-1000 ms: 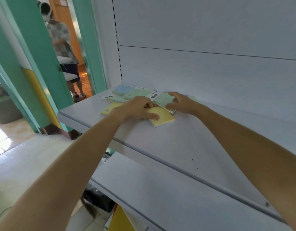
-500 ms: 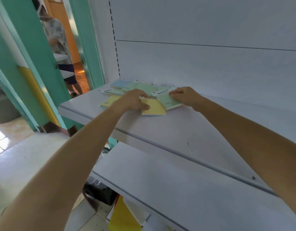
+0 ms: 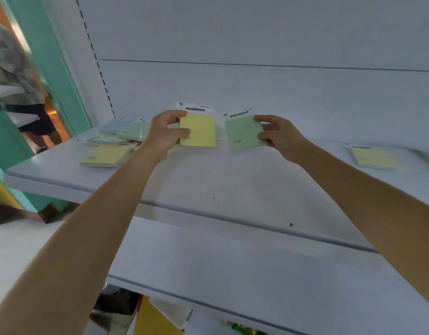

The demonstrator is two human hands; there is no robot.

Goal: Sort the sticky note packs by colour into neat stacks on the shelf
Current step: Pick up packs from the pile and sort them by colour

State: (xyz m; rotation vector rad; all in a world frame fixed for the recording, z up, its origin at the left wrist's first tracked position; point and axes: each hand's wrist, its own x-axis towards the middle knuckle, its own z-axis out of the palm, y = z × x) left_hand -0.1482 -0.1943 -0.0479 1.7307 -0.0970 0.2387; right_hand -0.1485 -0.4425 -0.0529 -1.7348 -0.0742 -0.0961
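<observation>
Early stage, sorting barely begun. Left hand (image 3: 166, 131) pinches a yellow pack (image 3: 197, 130) by its left edge, lifted above the shelf (image 3: 208, 184). Right hand (image 3: 277, 135) pinches a green pack (image 3: 243, 132) by its right edge, also lifted. The two packs are side by side, not touching.

A lone yellow pack (image 3: 374, 157) lies far right on the shelf (probably the start of the yellow stack). The mixed pile (image 3: 116, 139) at the left is unsorted — blue, green and yellow packs overlapping, askew. No green stack visible.

Left to do: set down both held packs, work through the pile, square up the stacks — most of the job.
</observation>
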